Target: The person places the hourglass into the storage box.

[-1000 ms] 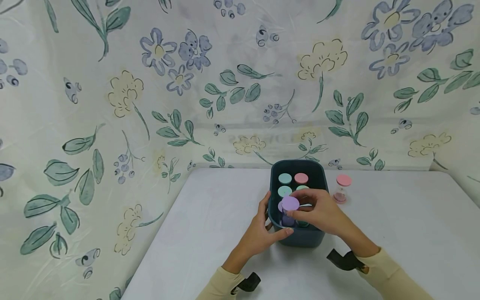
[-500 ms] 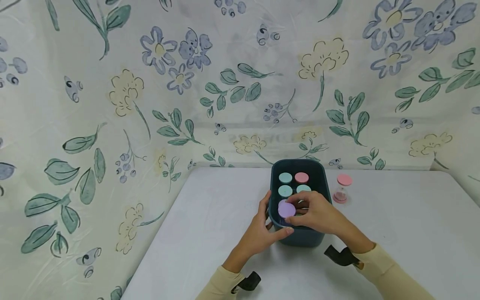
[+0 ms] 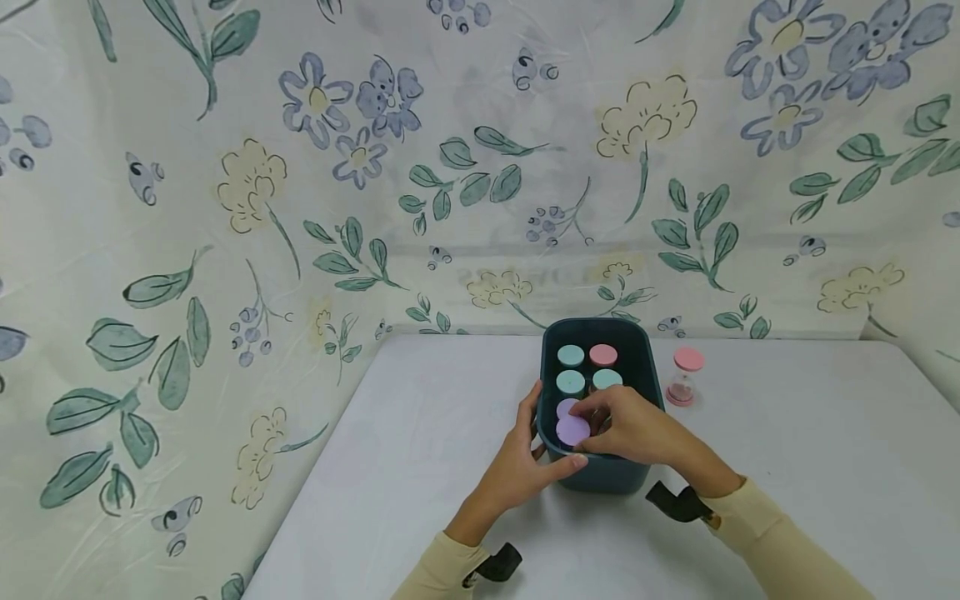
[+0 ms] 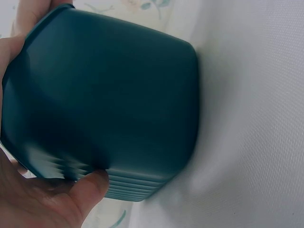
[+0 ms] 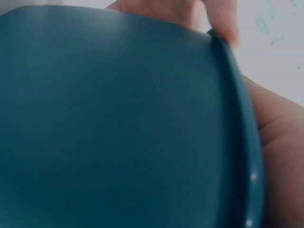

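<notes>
A dark teal plastic bin (image 3: 603, 475) stands on the table, holding several sand timers with round coloured caps. My left hand (image 3: 517, 467) grips the bin at its near left corner; in the left wrist view the thumb (image 4: 90, 187) presses the ridged side. Inside the near end, my right hand (image 3: 633, 427) pinches a purple-capped sand timer (image 3: 573, 431) by its cap. Another purple cap (image 3: 567, 408) shows just behind it, partly covered. In the right wrist view the bin wall (image 5: 123, 118) hides the fingertips.
Teal caps (image 3: 571, 382) and one pink cap (image 3: 603, 356) fill the far part of the bin. Just right of the bin, a pink-capped sand timer (image 3: 682, 379) stands upright on the white table (image 3: 787, 450). A floral cloth (image 3: 480, 208) hangs behind the table.
My right hand has lowered the purple-capped sand timer into the near left part of the bin, moving slightly toward me. My left hand has stayed on the bin.
</notes>
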`<state>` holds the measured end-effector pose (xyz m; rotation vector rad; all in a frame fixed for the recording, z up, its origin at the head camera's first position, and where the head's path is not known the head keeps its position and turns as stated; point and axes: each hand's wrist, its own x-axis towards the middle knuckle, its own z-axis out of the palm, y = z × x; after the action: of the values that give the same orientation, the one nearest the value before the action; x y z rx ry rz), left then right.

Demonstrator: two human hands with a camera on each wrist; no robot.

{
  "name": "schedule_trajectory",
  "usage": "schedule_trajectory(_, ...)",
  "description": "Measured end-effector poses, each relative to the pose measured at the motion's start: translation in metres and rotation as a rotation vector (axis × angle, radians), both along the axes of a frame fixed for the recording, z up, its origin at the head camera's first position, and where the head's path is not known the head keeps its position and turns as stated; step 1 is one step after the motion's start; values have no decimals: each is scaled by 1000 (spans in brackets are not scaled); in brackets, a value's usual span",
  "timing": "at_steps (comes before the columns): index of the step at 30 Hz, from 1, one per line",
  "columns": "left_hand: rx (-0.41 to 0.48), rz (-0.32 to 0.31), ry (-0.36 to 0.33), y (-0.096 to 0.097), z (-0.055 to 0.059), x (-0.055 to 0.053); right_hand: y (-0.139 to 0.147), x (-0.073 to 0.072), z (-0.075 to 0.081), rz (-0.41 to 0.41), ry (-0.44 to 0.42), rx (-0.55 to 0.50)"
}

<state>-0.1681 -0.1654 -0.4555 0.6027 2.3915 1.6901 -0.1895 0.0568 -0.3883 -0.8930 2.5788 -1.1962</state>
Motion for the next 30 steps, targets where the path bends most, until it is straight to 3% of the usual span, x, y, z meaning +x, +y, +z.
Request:
schedule_trajectory(11,-3,3,-8,0,-1,-1,-3,-6,-1,72,-3,39)
schedule_trajectory(30,1,3,-8,0,0,1,-4,-4,5,58,-21,133)
